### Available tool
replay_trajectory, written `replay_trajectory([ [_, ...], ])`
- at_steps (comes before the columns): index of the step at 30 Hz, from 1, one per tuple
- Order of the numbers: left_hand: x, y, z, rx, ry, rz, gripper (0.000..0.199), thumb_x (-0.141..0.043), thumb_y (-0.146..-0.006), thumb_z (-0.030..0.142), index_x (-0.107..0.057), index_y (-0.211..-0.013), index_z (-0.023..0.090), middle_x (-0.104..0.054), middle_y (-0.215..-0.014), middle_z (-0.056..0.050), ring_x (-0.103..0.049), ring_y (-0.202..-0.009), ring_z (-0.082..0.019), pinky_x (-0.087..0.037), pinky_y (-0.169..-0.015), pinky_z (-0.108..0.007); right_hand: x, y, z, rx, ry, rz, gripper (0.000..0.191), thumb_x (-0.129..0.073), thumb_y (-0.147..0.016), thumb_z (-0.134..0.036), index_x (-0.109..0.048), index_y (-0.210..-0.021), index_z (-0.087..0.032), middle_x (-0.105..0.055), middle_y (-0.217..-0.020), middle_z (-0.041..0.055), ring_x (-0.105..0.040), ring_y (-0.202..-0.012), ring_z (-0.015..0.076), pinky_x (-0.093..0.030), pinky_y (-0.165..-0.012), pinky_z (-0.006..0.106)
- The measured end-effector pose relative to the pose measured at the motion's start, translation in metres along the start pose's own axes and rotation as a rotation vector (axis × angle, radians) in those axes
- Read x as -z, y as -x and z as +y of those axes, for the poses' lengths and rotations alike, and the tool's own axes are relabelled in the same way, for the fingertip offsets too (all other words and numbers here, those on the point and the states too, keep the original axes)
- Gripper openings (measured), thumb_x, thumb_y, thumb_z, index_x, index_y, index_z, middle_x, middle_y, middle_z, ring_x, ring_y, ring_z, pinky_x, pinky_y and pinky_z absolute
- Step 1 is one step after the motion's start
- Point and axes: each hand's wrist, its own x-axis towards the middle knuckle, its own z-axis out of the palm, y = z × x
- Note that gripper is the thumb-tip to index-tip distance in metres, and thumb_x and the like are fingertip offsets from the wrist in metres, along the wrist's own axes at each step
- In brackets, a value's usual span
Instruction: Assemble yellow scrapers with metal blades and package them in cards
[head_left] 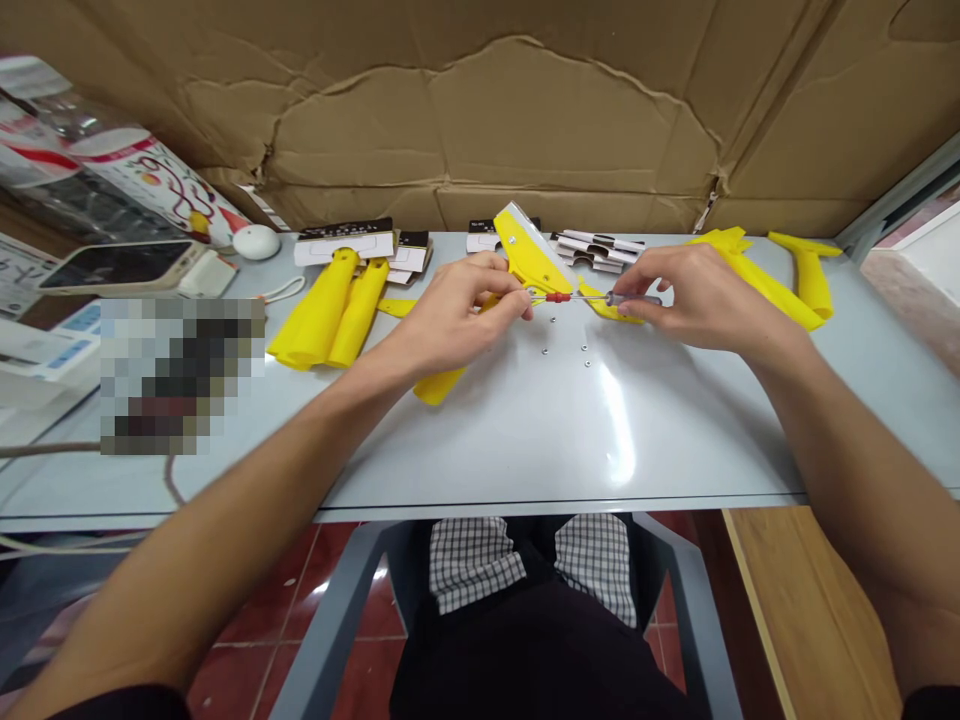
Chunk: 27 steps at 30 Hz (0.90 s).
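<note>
My left hand [461, 310] is closed around a yellow plastic scraper [527, 253], whose broad head carries a thin pale blade along its edge. The scraper's handle slants down toward me below my fingers. In my right hand [694, 290], thumb and fingers pinch the handle of a screwdriver [632, 299]. Its shaft, with a red sleeve, points left at the scraper near my left fingertips; the exact contact is hidden. Several small metal nuts [585, 348] lie on the table beneath the screwdriver. Another yellow piece [611, 308] lies behind the screwdriver, partly covered by my right hand.
Yellow handles [322, 315] lie to the left beside black-and-white cards [345, 242]. More yellow parts [772, 285] lie at the right. A phone [120, 268], a white mouse [256, 242] and a plastic bottle [142, 165] stand at the left. Cardboard [510, 120] walls the table's back.
</note>
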Motion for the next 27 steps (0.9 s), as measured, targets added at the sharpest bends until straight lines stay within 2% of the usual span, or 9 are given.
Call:
replay_trajectory([
  [7, -0.01, 0.003, -0.003, -0.083, -0.086, -0.027, 0.022, -0.065, -0.096, 0.025, -0.084, -0.086, 0.021, -0.064, -0.095, -0.006, -0.062, -0.085, -0.02, -0.052, -0.077, -0.034, -0.012, 0.0, -0.021, 0.111, -0.074, -0.017, 0.011, -0.071, -0.098, -0.033, -0.08, -0.101, -0.027, -0.081, -0.096, 0.0056, -0.073, -0.086, 0.0263, -0.054, -0.083, 0.043],
  [12, -0.019, 0.006, -0.01, -0.171, -0.14, 0.006, 0.021, -0.067, -0.098, 0.028, -0.087, -0.097, 0.02, -0.067, -0.108, -0.008, -0.064, -0.094, -0.022, -0.052, -0.09, -0.04, -0.029, 0.001, -0.032, 0.158, -0.095, 0.023, 0.012, -0.067, -0.099, -0.025, -0.077, -0.104, -0.022, -0.076, -0.095, 0.0068, -0.067, -0.083, 0.0224, -0.051, -0.077, 0.037],
  [14, -0.02, 0.007, -0.012, -0.187, -0.146, 0.009, 0.022, -0.067, -0.099, 0.029, -0.087, -0.098, 0.02, -0.066, -0.11, -0.008, -0.064, -0.094, -0.023, -0.051, -0.092, -0.041, -0.034, 0.002, -0.033, 0.176, -0.121, 0.062, 0.019, -0.063, -0.1, -0.023, -0.077, -0.114, -0.023, -0.075, -0.098, 0.0066, -0.065, -0.085, 0.0223, -0.05, -0.078, 0.037],
  [17, -0.019, 0.006, -0.012, -0.186, -0.124, -0.006, 0.022, -0.067, -0.1, 0.03, -0.087, -0.097, 0.021, -0.066, -0.106, -0.007, -0.063, -0.089, -0.021, -0.051, -0.088, -0.04, -0.038, 0.002, -0.032, 0.221, -0.158, 0.093, 0.027, -0.062, -0.104, -0.025, -0.077, -0.126, -0.024, -0.071, -0.099, 0.0064, -0.064, -0.086, 0.0215, -0.049, -0.078, 0.036],
  [21, -0.017, 0.004, -0.009, -0.172, -0.046, -0.028, 0.016, -0.073, -0.096, 0.033, -0.085, -0.095, 0.022, -0.065, -0.096, -0.005, -0.061, -0.083, -0.019, -0.05, -0.079, -0.035, -0.035, 0.002, -0.034, 0.221, -0.162, 0.09, 0.02, -0.065, -0.105, -0.032, -0.08, -0.114, -0.023, -0.068, -0.095, 0.0063, -0.062, -0.081, 0.0205, -0.048, -0.072, 0.035],
  [24, -0.014, 0.004, -0.005, -0.06, 0.12, -0.051, 0.019, -0.08, -0.091, 0.038, -0.078, -0.1, 0.022, -0.07, -0.103, -0.005, -0.061, -0.07, -0.014, -0.047, -0.062, -0.028, -0.024, 0.001, -0.036, 0.167, -0.155, 0.117, 0.018, -0.063, -0.105, -0.032, -0.08, -0.107, -0.025, -0.07, -0.095, 0.0059, -0.061, -0.078, 0.0201, -0.047, -0.069, 0.035],
  [27, -0.012, 0.004, -0.001, 0.102, 0.32, 0.028, 0.036, -0.086, -0.086, 0.03, -0.066, -0.115, 0.025, -0.073, -0.113, -0.004, -0.056, -0.053, -0.007, -0.043, -0.05, -0.024, -0.009, 0.0, -0.034, 0.085, -0.113, 0.179, 0.015, -0.065, -0.103, -0.03, -0.08, -0.103, -0.027, -0.071, -0.093, 0.0047, -0.06, -0.072, 0.0188, -0.049, -0.069, 0.037],
])
